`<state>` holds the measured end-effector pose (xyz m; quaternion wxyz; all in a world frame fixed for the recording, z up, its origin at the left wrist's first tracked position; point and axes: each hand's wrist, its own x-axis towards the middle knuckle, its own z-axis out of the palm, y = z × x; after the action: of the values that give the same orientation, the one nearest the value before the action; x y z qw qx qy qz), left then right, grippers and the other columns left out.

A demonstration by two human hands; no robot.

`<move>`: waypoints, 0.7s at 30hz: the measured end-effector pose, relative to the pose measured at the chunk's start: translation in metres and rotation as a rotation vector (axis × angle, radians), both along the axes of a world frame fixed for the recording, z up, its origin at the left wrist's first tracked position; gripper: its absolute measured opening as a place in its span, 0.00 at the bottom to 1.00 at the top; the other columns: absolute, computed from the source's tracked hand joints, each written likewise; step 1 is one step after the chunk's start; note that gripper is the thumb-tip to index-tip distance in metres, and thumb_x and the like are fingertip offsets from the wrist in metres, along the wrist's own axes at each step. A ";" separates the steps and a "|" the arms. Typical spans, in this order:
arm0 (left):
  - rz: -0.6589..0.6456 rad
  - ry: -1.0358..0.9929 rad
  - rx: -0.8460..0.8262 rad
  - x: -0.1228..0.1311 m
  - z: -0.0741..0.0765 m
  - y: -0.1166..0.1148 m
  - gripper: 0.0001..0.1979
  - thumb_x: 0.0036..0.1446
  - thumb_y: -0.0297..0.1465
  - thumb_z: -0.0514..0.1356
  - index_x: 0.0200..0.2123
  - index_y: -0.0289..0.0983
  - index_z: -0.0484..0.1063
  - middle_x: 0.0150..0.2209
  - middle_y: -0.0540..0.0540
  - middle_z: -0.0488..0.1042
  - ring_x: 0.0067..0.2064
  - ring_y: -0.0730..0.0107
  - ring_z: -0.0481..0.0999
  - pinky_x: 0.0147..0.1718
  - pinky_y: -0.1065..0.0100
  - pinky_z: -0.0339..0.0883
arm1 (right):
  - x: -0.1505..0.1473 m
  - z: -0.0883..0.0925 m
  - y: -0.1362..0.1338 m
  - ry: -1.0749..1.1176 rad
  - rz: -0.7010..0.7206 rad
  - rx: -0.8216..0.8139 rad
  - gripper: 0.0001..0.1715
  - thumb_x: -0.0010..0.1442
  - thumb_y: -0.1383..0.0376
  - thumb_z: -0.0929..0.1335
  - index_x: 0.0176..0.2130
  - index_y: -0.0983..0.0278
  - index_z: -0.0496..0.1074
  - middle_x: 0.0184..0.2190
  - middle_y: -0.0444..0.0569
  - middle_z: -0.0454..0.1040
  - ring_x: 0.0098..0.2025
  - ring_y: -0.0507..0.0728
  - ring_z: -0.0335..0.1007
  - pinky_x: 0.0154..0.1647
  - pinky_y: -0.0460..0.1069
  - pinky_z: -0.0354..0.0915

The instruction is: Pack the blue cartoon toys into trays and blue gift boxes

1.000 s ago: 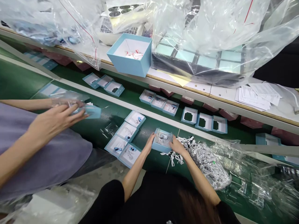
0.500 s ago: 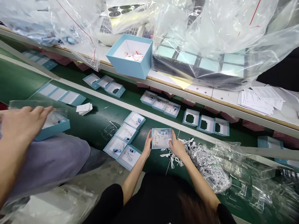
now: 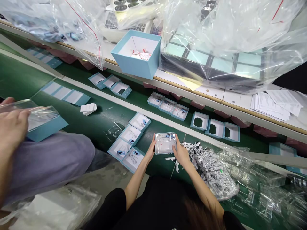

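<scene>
Between my two hands is a small light-blue box (image 3: pixel 165 147) with a shiny clear plastic piece over its top and a white cable inside. My left hand (image 3: pixel 151 150) grips its left side. My right hand (image 3: pixel 181 154) grips the right side, with the thumb at the front corner. Just to the left, several open blue boxes (image 3: pixel 131 134) with cables and small blue items stand in a group on the green table. A heap of white cables (image 3: pixel 214 174) lies to the right of my right hand.
On the left, a co-worker's hand (image 3: pixel 14 126) holds another blue box (image 3: pixel 48 127) with clear plastic. Clear plastic trays (image 3: pixel 261 188) pile up at right. Blue box frames (image 3: pixel 216 128) stand beyond the white strip. A large blue box (image 3: pixel 137 65) with packets sits on the shelf.
My hands still hold the box, its clear top now catching more glare. The co-worker's hand and box have shifted left, and the box has tilted. The view has moved slightly.
</scene>
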<state>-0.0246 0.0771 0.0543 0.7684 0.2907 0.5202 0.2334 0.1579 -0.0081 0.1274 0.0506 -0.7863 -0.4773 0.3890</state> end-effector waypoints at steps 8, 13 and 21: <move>-0.003 -0.046 0.152 0.005 0.054 0.015 0.47 0.49 0.48 0.67 0.69 0.49 0.52 0.69 0.47 0.57 0.68 0.47 0.58 0.62 0.57 0.62 | 0.027 0.008 0.004 0.675 -0.437 0.278 0.48 0.65 0.44 0.60 0.72 0.57 0.37 0.67 0.57 0.59 0.64 0.62 0.62 0.59 0.56 0.63; 0.012 -0.026 0.239 0.012 0.072 0.013 0.47 0.50 0.46 0.67 0.70 0.48 0.52 0.64 0.44 0.66 0.63 0.48 0.66 0.59 0.57 0.65 | 0.033 0.005 0.002 0.768 -0.477 0.346 0.51 0.61 0.46 0.66 0.72 0.59 0.43 0.57 0.59 0.71 0.57 0.62 0.69 0.57 0.58 0.65; -0.075 0.012 0.242 0.007 0.072 0.017 0.49 0.48 0.44 0.70 0.69 0.47 0.52 0.62 0.43 0.68 0.61 0.46 0.68 0.57 0.57 0.67 | 0.019 -0.006 -0.007 0.643 -0.420 0.382 0.47 0.64 0.48 0.63 0.72 0.60 0.42 0.57 0.59 0.70 0.55 0.60 0.70 0.53 0.56 0.68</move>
<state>-0.0171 0.0944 0.1258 0.7328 0.4018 0.4817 0.2637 0.1772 -0.0150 0.1214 0.4198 -0.6816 -0.3302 0.5002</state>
